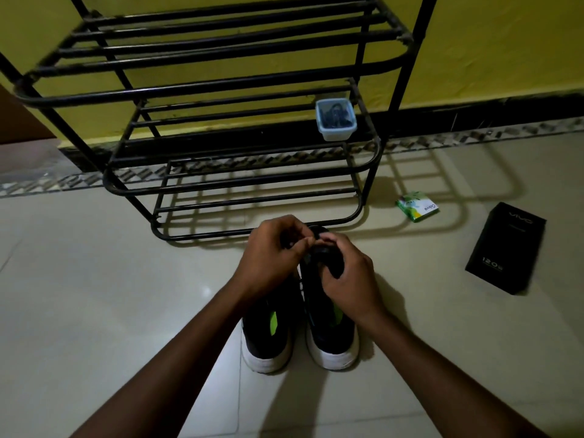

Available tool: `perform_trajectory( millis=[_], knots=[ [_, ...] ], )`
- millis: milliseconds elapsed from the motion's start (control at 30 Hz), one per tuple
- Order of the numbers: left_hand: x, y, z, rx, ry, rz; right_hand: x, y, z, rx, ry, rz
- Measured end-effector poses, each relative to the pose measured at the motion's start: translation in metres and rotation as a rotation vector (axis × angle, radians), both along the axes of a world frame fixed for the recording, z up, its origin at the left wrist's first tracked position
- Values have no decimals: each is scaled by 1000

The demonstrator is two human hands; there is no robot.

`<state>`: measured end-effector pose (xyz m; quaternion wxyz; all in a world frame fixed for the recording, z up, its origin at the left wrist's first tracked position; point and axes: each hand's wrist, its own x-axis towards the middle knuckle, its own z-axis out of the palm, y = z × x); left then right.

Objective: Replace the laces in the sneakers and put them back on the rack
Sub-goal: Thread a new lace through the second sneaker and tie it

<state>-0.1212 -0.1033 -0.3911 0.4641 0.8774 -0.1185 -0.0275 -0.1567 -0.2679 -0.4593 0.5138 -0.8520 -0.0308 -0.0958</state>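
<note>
Two black sneakers with white soles and green insoles stand side by side on the floor, heels toward me: the left sneaker (268, 339) and the right sneaker (331, 336). Both hands work over the front of the right sneaker. My left hand (271, 260) has its fingers curled and pinches something small and dark there, apparently a lace. My right hand (347, 276) grips the sneaker's tongue area with curled fingers. The laces themselves are mostly hidden under the hands. The black metal shoe rack (221, 86) stands just beyond the shoes.
A small clear plastic tub (336, 120) holding dark cords sits on the rack's middle shelf at the right. A green-and-white packet (417, 206) and a black phone box (505, 248) lie on the tiled floor to the right. A yellow wall stands behind the rack.
</note>
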Motion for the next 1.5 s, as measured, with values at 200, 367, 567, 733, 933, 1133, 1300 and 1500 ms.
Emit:
perform_trajectory(
  millis=[200,367,567,733,933,1133,1300,1500],
  knots=[
    [3,21,12,-16,-124,60,29,11,38,118,-11,55],
    [5,64,-6,-60,-36,165,40,7,40,194,-8,-40],
    [2,106,-34,86,18,303,45,1,32,296,89,-164],
    [-5,122,-44,170,82,359,46,-2,35,460,172,-195],
    [-7,104,-39,256,74,337,44,-2,31,460,187,-166],
    [-2,67,-32,96,129,230,26,-12,15,106,161,-162],
    [-4,28,-35,-73,221,180,10,-21,3,-76,251,-55],
    [-6,-8,-50,25,236,169,3,-20,-2,-209,220,-4]
  ],
)
